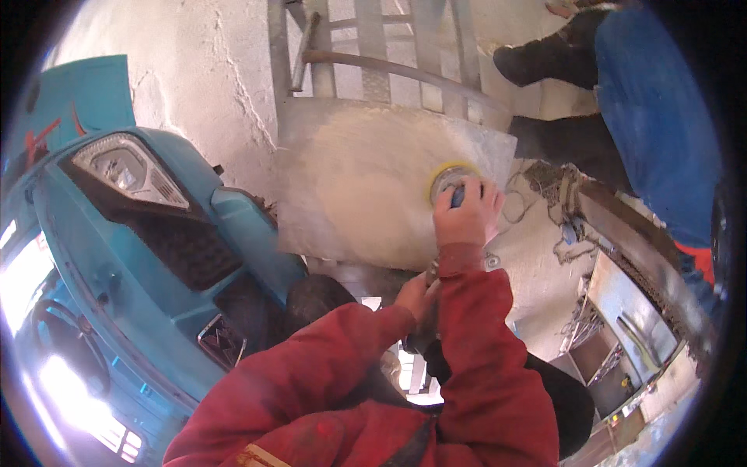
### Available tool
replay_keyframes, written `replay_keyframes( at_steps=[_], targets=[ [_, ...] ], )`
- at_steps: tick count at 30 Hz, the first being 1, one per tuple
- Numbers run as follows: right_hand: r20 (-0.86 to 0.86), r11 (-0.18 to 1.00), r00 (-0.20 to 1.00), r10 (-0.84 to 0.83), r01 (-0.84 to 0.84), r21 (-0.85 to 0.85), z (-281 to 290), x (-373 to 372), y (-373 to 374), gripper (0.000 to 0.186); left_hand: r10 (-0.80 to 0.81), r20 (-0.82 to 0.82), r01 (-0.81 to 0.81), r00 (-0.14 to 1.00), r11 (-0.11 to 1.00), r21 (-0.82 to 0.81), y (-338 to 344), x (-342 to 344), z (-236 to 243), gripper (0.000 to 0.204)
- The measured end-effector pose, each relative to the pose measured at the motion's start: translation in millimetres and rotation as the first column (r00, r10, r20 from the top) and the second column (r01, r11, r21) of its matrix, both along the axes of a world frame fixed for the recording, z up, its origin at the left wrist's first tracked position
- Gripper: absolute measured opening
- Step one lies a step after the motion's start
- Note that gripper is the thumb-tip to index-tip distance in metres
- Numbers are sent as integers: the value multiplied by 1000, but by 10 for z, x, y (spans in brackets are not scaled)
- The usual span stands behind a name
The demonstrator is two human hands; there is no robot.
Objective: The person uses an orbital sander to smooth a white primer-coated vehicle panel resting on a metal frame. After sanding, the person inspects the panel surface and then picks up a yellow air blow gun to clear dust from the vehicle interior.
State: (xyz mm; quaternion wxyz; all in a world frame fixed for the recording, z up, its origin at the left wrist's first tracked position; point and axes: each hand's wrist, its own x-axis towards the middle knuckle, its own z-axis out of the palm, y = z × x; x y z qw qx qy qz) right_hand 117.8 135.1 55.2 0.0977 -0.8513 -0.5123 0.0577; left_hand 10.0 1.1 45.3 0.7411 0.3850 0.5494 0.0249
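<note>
My right hand [467, 214] is closed over a round power sander [445, 177] with a yellow-edged pad, which rests on the right part of a flat, dust-coated metal panel [342, 179]. Below it, partly hidden by my right sleeve, my left hand [416, 300] grips the sander's rear part. The panel has a pale, roughly oval patch in its middle and lies on a slatted metal frame [369, 43], with a hammer-like bar tool [315, 54] on the slats above it.
A teal vehicle body [136, 245] with a headlamp stands close at my left. Another person's blue-clad leg [646, 117] and dark shoe [517, 66] are at upper right. A dark metal rail [607, 222] and a cluttered workbench with a pale sheet [626, 303] are at right.
</note>
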Motion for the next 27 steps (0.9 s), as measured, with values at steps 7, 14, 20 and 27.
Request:
replay_keyframes(
  at_steps=[7, 14, 20, 27],
  targets=[
    [2, 981, 988, 157, -157, 116, -144, -227, 624, 24, 160, -48, -159, 986, 987, 29, 158, -18, -532, 50],
    [-124, 923, 917, 378, -363, 129, -145, -1213, 954, 23, 396, -6, -374, 918, 872, 317, 265, -632, -572, 45],
    [-93, 924, 925, 370, -355, 141, -204, -1148, 934, 23, 221, -7, -205, 975, 914, 351, 445, -621, -443, 43],
    [60, 997, 996, 72, -73, 18, -69, -439, 812, 21, 155, -134, -144, 979, 986, 89, 528, -156, -197, 53]
  ],
)
